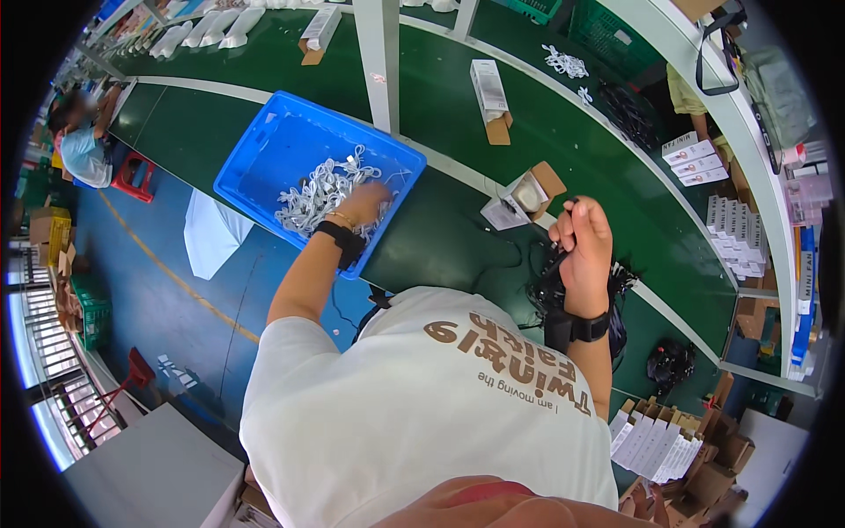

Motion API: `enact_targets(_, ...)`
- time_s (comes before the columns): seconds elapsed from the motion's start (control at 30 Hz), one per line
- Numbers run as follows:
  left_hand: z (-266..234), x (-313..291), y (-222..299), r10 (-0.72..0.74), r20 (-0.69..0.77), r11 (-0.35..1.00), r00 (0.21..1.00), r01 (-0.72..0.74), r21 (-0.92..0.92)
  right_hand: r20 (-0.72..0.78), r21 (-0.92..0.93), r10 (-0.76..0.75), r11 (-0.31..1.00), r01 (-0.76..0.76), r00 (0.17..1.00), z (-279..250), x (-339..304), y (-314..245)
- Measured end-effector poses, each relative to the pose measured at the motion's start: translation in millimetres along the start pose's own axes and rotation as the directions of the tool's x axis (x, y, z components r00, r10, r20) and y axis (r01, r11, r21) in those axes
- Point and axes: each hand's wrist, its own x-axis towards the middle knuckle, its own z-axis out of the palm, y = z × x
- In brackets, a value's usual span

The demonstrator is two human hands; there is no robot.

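Observation:
My left hand [365, 204] reaches down into a blue plastic bin [264, 145], among a heap of coiled white cables [310, 198]. Its fingers are blurred and partly hidden, so I cannot make out their grip. My right hand [583, 233] is raised over the green bench, closed, with thumb and fingers pinched on a thin black cord [570, 204]. Only a small dark part of that cord shows at the fingertips. Below and beside this hand lies a tangled pile of black cords [547, 295].
An open carton [528, 195] with a white item inside stands between my hands. Long white boxes [487, 92] lie on the green conveyor [431, 84] beyond a metal post [378, 66]. Stacked white boxes [656, 440] stand at lower right. Another person [84, 145] sits at far left.

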Motion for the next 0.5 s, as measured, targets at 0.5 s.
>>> enact_targets(0.5,-69,14,41,-0.136,-0.273,0.989,0.952,0.146,0.018,-0.148,-0.158,0.179,0.967,-0.202,0.973,-27,-45,52)
